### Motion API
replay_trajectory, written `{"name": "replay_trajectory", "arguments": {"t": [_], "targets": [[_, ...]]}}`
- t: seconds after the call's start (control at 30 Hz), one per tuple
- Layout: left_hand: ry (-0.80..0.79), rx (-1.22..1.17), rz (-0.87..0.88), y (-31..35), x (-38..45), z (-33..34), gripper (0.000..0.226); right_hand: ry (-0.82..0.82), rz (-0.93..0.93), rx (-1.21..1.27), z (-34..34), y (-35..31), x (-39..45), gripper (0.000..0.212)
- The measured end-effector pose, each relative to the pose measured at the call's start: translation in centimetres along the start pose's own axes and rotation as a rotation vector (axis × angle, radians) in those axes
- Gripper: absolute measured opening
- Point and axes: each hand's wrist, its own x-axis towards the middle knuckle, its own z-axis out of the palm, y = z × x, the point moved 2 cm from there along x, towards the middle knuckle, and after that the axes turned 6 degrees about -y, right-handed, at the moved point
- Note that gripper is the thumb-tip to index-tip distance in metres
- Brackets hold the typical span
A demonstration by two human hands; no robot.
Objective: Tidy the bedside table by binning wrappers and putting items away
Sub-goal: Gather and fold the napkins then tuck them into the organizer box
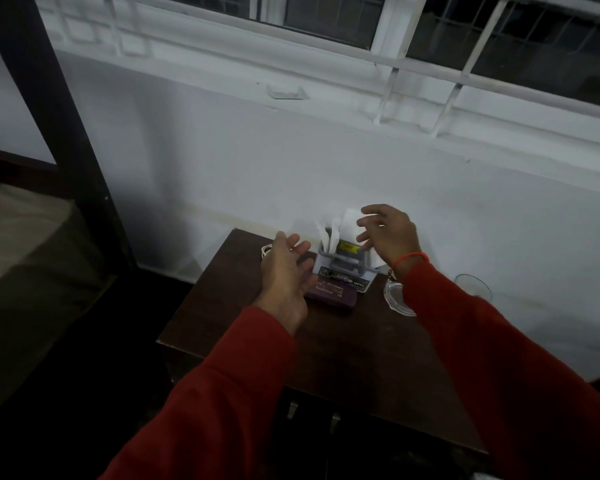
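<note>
Both hands are hovering with fingers spread, holding nothing: the left hand (pixel 286 268) and right hand (pixel 388 233) are flanking a small grey plastic caddy (pixel 340 263) stuffed with crumpled white wrappers (pixel 340 225); judging by the dark wooden bedside table (pixel 257 327), tidying is barely beginning; a flat purple case (pixel 333 293) and clear glass dish (pixel 395 299) are awaiting putting away.

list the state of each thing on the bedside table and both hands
left hand: open, fingers straight, holding nothing, beside the holder
right hand: open, fingers loosely spread by the white papers
small grey plastic holder: upright, stuffed with white papers
flat purple case: lying flat in front of the holder
clear glass dish: on the table, partly hidden by the right sleeve
clear drinking glass: upright, looks empty
dark wooden bedside table: still cluttered
</note>
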Motion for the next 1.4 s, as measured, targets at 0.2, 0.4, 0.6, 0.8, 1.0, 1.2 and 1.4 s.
{"name": "replay_trajectory", "arguments": {"t": [0.2, 0.4, 0.6, 0.8, 1.0, 1.2, 1.4], "targets": [[-0.087, 0.069, -0.013, -0.8, -0.1, 0.3, 0.025, 0.204, -0.079, 0.004, -7.6, 1.6, -5.4, 0.02], [-0.101, 0.248, 0.038, -1.8, -0.6, 1.2, 0.01, 0.383, -0.019, -0.537, -13.5, 7.7, -8.3, 0.035], [-0.127, 0.318, 0.037, -3.4, -0.5, 1.8, 0.015, 0.325, 0.319, -0.627, -13.2, 12.9, -8.2, 0.085], [-0.19, 0.437, 0.02, -4.9, -0.2, 2.2, 0.019, 0.276, 0.365, -0.43, -12.7, 16.1, -6.8, 0.077], [-0.224, 0.477, 0.028, -4.9, 0.0, 1.8, 0.03, 0.398, 0.295, -0.245, -12.6, 15.8, -6.6, 0.074], [-0.211, 0.461, 0.029, -4.4, 0.4, 1.4, 0.031, 0.554, 0.151, -0.211, -12.4, 13.0, -6.4, 0.074], [-0.217, 0.448, 0.027, -4.4, 0.2, 1.7, 0.032, 0.562, -0.068, -0.077, -11.3, 10.3, -5.5, 0.073]]}}
